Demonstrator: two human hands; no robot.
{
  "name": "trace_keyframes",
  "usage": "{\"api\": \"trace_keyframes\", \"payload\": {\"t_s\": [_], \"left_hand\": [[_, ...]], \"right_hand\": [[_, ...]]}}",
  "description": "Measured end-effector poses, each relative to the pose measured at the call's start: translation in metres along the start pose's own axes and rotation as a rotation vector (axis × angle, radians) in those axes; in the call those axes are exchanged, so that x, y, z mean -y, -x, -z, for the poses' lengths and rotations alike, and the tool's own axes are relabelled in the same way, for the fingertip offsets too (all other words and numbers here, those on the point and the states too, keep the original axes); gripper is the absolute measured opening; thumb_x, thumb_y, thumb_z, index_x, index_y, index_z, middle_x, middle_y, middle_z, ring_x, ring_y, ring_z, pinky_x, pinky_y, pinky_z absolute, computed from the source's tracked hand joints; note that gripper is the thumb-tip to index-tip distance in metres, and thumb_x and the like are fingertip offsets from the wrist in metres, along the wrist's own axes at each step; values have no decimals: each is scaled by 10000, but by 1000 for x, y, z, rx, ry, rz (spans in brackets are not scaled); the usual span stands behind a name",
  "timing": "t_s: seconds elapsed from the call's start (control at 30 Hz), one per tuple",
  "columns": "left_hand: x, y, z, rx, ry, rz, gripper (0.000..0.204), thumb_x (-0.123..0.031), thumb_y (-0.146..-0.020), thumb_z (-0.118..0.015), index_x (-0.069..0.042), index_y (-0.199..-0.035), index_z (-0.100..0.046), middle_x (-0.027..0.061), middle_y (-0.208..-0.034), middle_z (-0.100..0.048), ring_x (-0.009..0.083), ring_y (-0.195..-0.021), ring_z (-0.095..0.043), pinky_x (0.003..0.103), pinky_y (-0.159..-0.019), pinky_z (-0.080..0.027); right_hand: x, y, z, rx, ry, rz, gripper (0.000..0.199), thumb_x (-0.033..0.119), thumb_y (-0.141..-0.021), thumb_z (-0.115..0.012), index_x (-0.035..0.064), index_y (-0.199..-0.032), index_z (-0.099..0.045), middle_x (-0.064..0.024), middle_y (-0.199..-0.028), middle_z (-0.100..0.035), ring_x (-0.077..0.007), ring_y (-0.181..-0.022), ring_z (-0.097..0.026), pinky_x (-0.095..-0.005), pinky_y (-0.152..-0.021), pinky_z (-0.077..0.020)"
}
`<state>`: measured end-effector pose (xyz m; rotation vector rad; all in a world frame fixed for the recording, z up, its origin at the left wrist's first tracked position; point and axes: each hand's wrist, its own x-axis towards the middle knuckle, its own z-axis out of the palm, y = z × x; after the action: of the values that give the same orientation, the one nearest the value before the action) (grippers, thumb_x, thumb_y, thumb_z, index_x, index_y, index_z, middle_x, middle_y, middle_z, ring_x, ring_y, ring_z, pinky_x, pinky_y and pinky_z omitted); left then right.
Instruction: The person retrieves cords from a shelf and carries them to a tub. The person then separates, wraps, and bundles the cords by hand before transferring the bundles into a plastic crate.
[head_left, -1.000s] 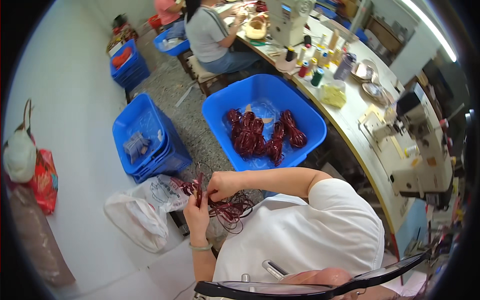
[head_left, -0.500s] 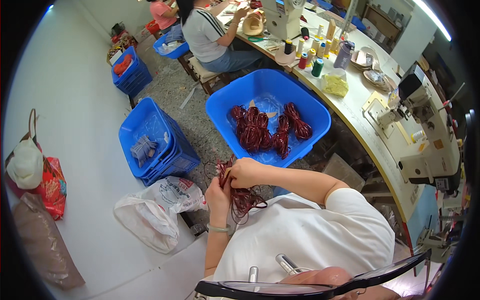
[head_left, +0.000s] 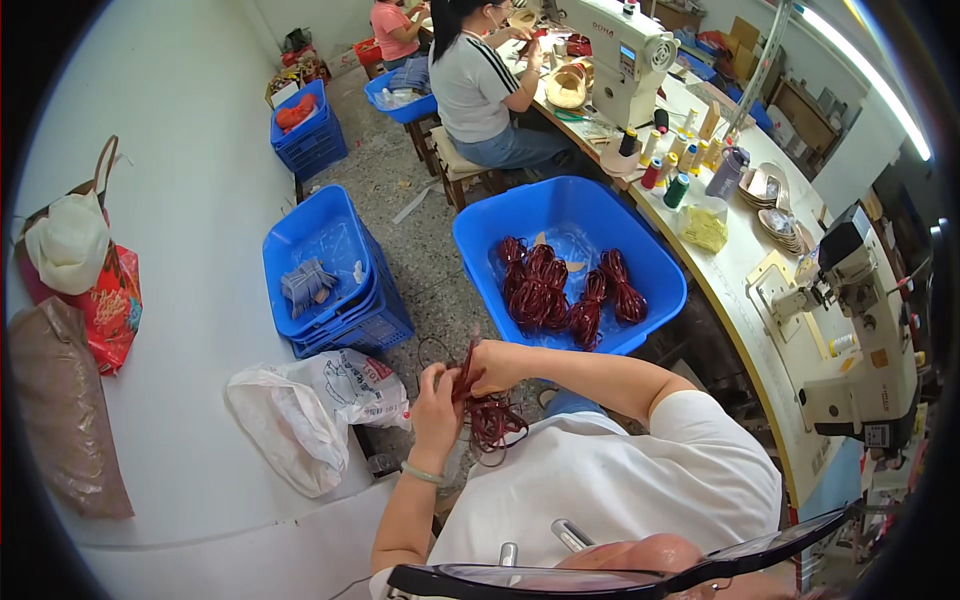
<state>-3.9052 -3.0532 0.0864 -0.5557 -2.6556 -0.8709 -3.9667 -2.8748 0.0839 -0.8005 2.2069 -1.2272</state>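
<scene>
Between my two hands is a bundle of thin, glossy dark red cords [head_left: 494,420], with loose loops hanging below my fingers. My left hand [head_left: 437,408] is closed on the bundle's upper part, thumb and fingers curled round it; a pale bangle is on that wrist. My right hand [head_left: 497,366] comes in from the right and pinches the cords at the top, its fingertips partly hidden. A few stray strands stick out above the fingers. Beyond my hands, more tied dark red cord bundles [head_left: 540,290] lie with tan scraps in a large blue tub [head_left: 570,205].
Stacked blue baskets [head_left: 345,250] stand at the left, beside a white plastic bag [head_left: 300,420]. Along the right curves a worktable [head_left: 680,245] with thread spools [head_left: 676,190] and a sewing machine [head_left: 860,330]. A co-worker [head_left: 480,90] sits at its far end near another sewing machine [head_left: 622,60].
The whole view has shifted, so the tub and table appear farther right and lower. Both hands stay on the cord bundle; the tan bit seen between them earlier no longer shows.
</scene>
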Motion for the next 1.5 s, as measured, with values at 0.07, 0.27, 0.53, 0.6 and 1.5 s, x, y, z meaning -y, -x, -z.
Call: {"api": "trace_keyframes", "payload": {"t_s": [0.07, 0.27, 0.53, 0.6, 1.5], "left_hand": [[3, 2, 6, -70, 14, -66, 246, -67, -783, -622, -64, -1029, -611, 132, -871, -625, 306, -724, -628, 375, -623, -505], [17, 20, 22, 153, 252, 258, 199, -55, -757, -636, -38, -954, -645, 143, -829, -637, 292, -716, -632, 345, -634, -494], [35, 31, -4, -80, 180, 257, 145, -125, -808, -648, 2, -878, -646, 147, -681, -615, 226, -594, -598, 328, -565, -447], [22, 26, 2, -16, 327, 400, 150, -131, -823, -640, 3, -886, -656, 122, -687, -633, 182, -615, -597, 311, -579, -449], [59, 18, 32, -232, 691, 521, 149, -82, -837, -576, -12, -958, -628, 100, -830, -617, 216, -731, -601, 335, -627, -434]], "right_hand": [[-6, -13, -1, 119, 190, 41, 250, 283, -698, -647, 36, -679, -677, -108, -570, -616, -275, -585, -637, -386, -593, -512], [35, -27, 3, 59, 413, 131, 306, 331, -674, -678, 26, -658, -658, -140, -598, -619, -314, -602, -626, -396, -587, -505], [19, -34, -19, -44, 250, 186, 222, 252, -713, -630, 32, -685, -642, -159, -652, -613, -329, -604, -599, -410, -574, -478], [15, -35, -17, -26, 270, 162, 209, 239, -715, -621, 32, -690, -640, -155, -659, -617, -331, -609, -600, -408, -576, -478], [50, -62, 6, -145, -436, 56, 57, 24, -776, -601, -30, -779, -617, -27, -765, -611, -89, -691, -542, -228, -630, -426]]}}
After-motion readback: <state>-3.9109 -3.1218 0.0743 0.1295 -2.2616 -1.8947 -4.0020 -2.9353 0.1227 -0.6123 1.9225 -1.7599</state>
